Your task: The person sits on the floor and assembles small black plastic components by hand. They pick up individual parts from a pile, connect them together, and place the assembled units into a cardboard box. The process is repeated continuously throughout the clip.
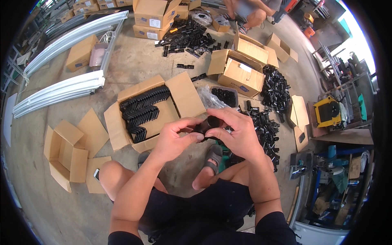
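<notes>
Both of my hands meet in front of me around a dark, tube-shaped metal fitting [212, 122], with its round end turned up. My left hand [178, 136] pinches its left side between thumb and fingers. From the right, my right hand [234, 130] grips it, thumb across the near side. Just beyond my left hand stands an open cardboard box [165, 118] partly filled with rows of black angled fittings [141, 110]. Beside and beneath my right hand spreads a heap of loose black fittings [267, 132] on the floor.
An open tub of small black parts [224, 96] sits beyond my hands, near another open carton [241, 77]. More black fittings [190, 34] lie farther off. An empty box [67, 153] and white metal profiles [61, 92] are at left. Another person [249, 14] sits at the far side.
</notes>
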### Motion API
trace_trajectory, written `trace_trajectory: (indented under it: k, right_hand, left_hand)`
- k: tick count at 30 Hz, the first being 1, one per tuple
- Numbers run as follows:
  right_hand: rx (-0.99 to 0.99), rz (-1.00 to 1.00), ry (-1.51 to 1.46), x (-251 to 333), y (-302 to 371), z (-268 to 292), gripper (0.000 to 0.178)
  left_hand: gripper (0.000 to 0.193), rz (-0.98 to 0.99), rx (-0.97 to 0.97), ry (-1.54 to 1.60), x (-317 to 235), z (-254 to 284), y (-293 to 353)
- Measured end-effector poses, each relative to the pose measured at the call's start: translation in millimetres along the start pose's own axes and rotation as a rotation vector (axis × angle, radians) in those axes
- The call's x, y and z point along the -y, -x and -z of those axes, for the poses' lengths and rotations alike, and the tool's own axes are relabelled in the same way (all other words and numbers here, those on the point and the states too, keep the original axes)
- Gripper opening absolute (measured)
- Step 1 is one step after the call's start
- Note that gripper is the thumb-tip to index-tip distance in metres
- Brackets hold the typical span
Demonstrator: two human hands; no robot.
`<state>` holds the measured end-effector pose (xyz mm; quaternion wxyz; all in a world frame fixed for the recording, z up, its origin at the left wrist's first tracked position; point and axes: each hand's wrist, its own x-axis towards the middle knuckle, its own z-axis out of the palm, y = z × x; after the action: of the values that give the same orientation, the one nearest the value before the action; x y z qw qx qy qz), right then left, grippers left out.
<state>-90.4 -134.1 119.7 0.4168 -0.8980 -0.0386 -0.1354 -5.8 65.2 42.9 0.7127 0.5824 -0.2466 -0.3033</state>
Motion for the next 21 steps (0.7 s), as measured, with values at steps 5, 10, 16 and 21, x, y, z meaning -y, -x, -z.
trace_trajectory:
  k: [5,10,16,21]
  right_hand:
    - [-0.005,0.006,-0.011,-0.3,1.6,-0.7,0.053]
    - [0.006,-0.009,-0.002,-0.8,2.5,-4.5,0.052]
    - [0.024,0.002,-0.031,-3.8,1.4,-6.9,0.045]
    - [-0.001,-0.008,-0.080,-2.2,1.3,-9.3,0.035]
  left_hand:
    - [0.039,0.036,-0.005,0.107,2.6,0.5,-0.3]
    - [0.041,-0.013,0.012,-0.083,-1.9,1.3,-1.0]
    - [0.041,-0.014,0.029,-0.135,-3.9,3.5,-1.0]
    - [0.041,-0.031,0.023,-0.067,0.0,0.4,1.7]
